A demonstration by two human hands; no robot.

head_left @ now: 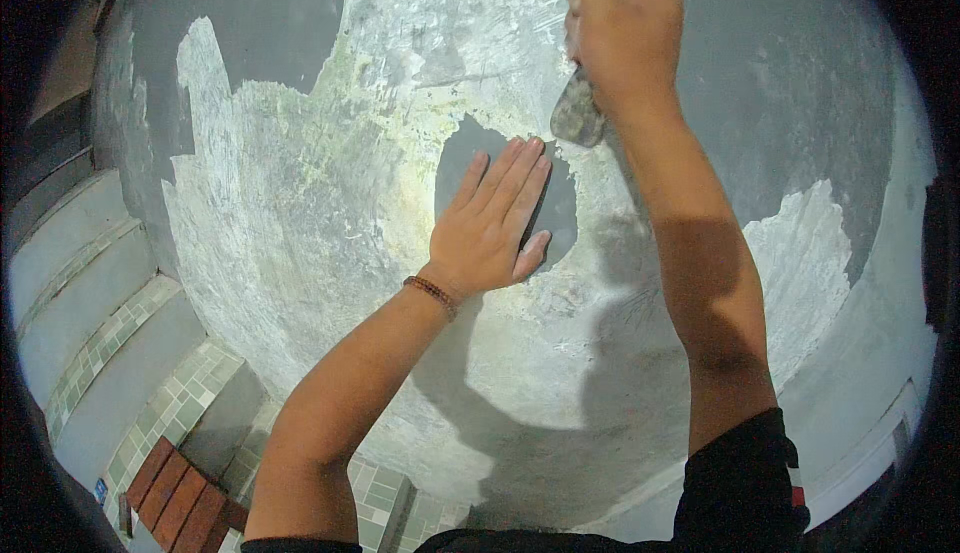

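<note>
My left hand (pixel 488 218) lies flat on a wall, its fingers stretched upward over a dark grey paint patch (pixel 560 218) that is ringed by bare, pale plaster. A brown bead bracelet (pixel 432 294) circles that wrist. Higher up and to the right, my right hand (pixel 630 33) is closed around the handle of a scraper (pixel 578 113). Its stained blade points down, close to the wall, just above and right of the left hand's fingertips. Most of the handle is hidden in my fist; a bit of its end shows at the top.
Scraped plaster (pixel 300 193) covers the wall's middle, with grey paint (pixel 780 103) left at right and upper left. Steps with tiled treads (pixel 180 393) run along the left. A brown slatted wooden stool (pixel 180 498) stands at lower left. A pale frame (pixel 870 463) edges the lower right.
</note>
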